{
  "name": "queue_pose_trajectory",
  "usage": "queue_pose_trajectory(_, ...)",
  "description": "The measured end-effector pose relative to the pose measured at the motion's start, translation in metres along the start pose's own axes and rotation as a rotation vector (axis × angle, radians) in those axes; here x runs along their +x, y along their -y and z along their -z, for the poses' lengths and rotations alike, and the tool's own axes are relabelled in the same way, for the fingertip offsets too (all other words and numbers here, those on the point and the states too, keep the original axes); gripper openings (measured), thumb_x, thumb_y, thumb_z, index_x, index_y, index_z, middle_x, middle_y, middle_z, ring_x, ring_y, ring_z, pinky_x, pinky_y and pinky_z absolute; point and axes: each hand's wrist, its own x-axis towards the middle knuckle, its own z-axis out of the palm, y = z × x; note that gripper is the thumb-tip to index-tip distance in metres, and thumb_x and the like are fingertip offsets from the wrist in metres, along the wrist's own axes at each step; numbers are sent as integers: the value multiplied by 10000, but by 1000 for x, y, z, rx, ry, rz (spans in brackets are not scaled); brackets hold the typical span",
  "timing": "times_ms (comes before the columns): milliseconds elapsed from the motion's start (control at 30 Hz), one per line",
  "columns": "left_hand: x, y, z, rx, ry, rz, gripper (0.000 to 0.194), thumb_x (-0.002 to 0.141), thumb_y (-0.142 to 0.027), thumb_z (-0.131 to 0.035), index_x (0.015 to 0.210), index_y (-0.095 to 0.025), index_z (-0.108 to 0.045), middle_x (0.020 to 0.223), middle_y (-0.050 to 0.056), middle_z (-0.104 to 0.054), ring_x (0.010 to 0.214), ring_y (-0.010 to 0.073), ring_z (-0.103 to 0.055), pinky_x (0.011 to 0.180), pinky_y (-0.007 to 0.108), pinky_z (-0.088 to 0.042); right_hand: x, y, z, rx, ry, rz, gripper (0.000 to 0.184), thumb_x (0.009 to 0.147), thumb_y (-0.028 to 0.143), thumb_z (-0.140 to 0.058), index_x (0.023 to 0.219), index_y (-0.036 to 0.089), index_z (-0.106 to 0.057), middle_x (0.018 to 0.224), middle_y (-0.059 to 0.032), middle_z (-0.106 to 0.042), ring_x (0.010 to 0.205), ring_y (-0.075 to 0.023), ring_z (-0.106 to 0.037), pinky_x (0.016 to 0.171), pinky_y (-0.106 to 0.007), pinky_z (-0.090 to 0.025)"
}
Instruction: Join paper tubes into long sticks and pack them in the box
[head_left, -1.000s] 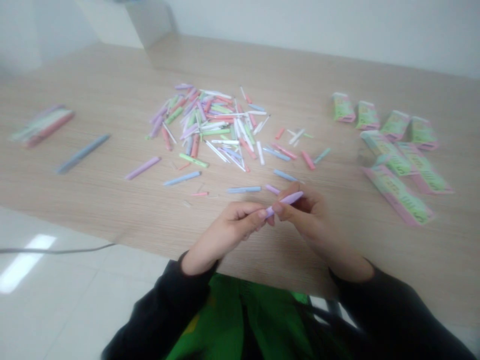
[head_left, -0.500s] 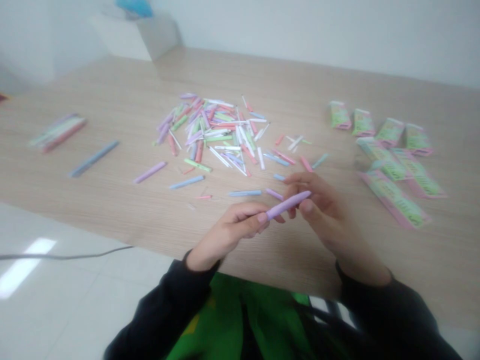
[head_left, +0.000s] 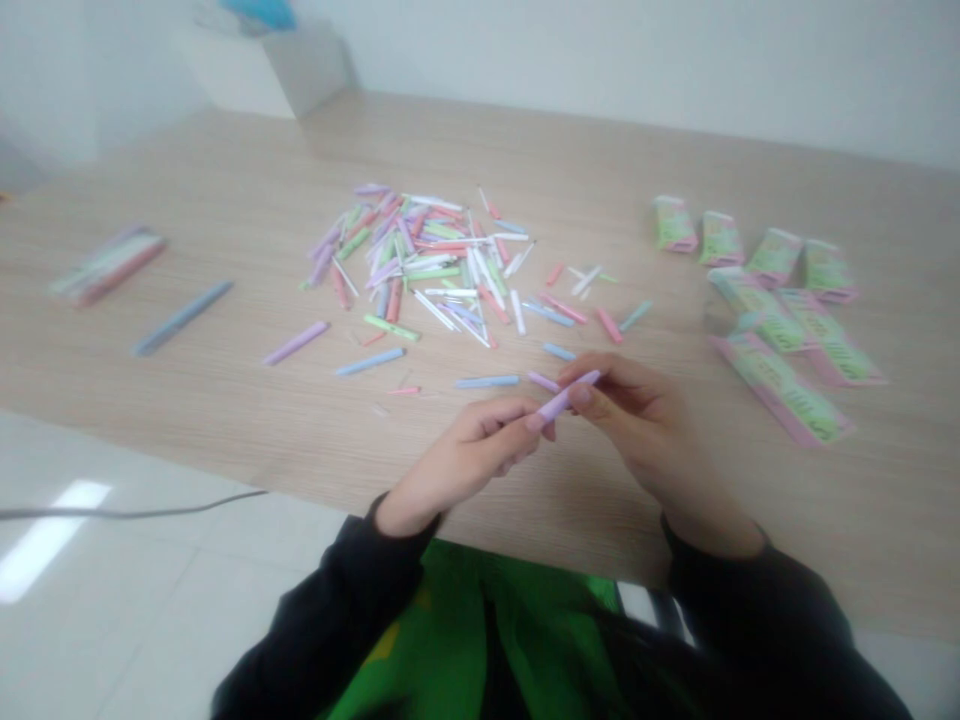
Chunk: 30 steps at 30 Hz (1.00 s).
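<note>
Both hands meet on one purple pen [head_left: 559, 402] above the near part of the table. My left hand [head_left: 480, 440] pinches its lower left end between thumb and fingers. Around the upper right part, the thumb and fingers of my right hand [head_left: 630, 405] are closed, and the tip sticks out above the thumb. Just beyond the hands lie a small purple piece [head_left: 543, 382], a blue barrel [head_left: 487, 382] and a short blue piece [head_left: 559, 352]. Farther back is a heap of pen parts [head_left: 427, 250] in purple, green, red, blue and white.
Pink and green packets [head_left: 784, 392] lie and stand on the table's right. At left are a bundle of pens [head_left: 112, 265] and a blue pen [head_left: 184, 318]. A white box [head_left: 277, 75] stands at the back left. A cable [head_left: 150, 514] crosses the floor.
My right hand has closed from a loose, open pose onto the upper end of the purple pen. My left hand keeps its hold. The view has shifted slightly.
</note>
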Motion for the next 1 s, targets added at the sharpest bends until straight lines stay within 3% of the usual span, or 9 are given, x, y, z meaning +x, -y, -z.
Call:
queue_pose_trajectory(233, 0, 3, 1, -134, -24, 29, 365, 969, -472, -578, 954, -126, -694, 646, -49, -420, 530, 76, -347, 496, 234, -248, -2, -6, 2, 78, -3, -13, 87, 856, 309, -825, 924, 272, -787, 799, 17, -744, 734, -148, -701, 700, -286, -591)
queue_pose_trajectory(433, -2, 4, 2, -73, 82, 81, 342, 996, -514, -545, 1029, -177, -590, 729, -28, -541, 520, 82, -485, 448, 195, -358, -3, -7, 5, 61, -8, -43, 149, 856, 394, -815, 941, 276, -783, 843, 3, -760, 789, -171, -721, 759, -317, -615)
queue_pose_trajectory(500, -2, 3, 2, -93, 127, 114, 335, 1026, -522, -469, 1054, -197, -544, 661, -39, -568, 424, 71, -417, 386, 179, -281, -3, -7, 5, 43, 17, -45, 148, 874, 404, -796, 930, 270, -775, 834, -2, -761, 762, -172, -714, 758, -329, -617)
queue_pose_trajectory(600, -1, 3, 6, -205, 149, 129, 330, 1018, -463, -454, 1012, -162, -590, 542, -69, -458, 377, 56, -255, 366, 192, -173, -3, -7, 6, 35, 42, -60, 166, 897, 422, -768, 918, 258, -761, 845, -19, -774, 753, -179, -709, 763, -347, -616)
queue_pose_trajectory(700, -1, 4, 9, -225, 138, 111, 297, 982, -392, -554, 993, -114, -659, 623, -51, -428, 453, 57, -321, 410, 206, -227, -4, -8, 8, 73, 20, -69, 188, 882, 434, -782, 891, 250, -744, 810, -13, -766, 754, -177, -707, 782, -347, -609)
queue_pose_trajectory(800, -2, 4, 9, -153, 136, 78, 234, 969, -370, -638, 1048, -150, -633, 704, -52, -457, 483, 47, -371, 430, 196, -264, -3, -7, 7, 132, 6, -62, 222, 845, 434, -820, 826, 241, -710, 733, 9, -738, 696, -163, -696, 745, -330, -598)
queue_pose_trajectory(933, -2, 5, 4, -118, 182, 57, 216, 1005, -390, -588, 1076, -190, -548, 717, -50, -526, 479, 55, -370, 442, 199, -266, -2, -5, 5, 135, -4, -62, 340, 788, 464, -863, 733, 235, -618, 731, 6, -738, 691, -170, -702, 679, -311, -575)
queue_pose_trajectory(1000, -1, 4, 3, -126, 189, 28, 221, 1021, -400, -558, 1067, -184, -549, 670, -59, -490, 500, 66, -345, 466, 207, -251, -3, -3, 5, 126, 32, -45, 359, 772, 503, -865, 786, 242, -618, 778, 0, -746, 727, -178, -707, 694, -318, -579)
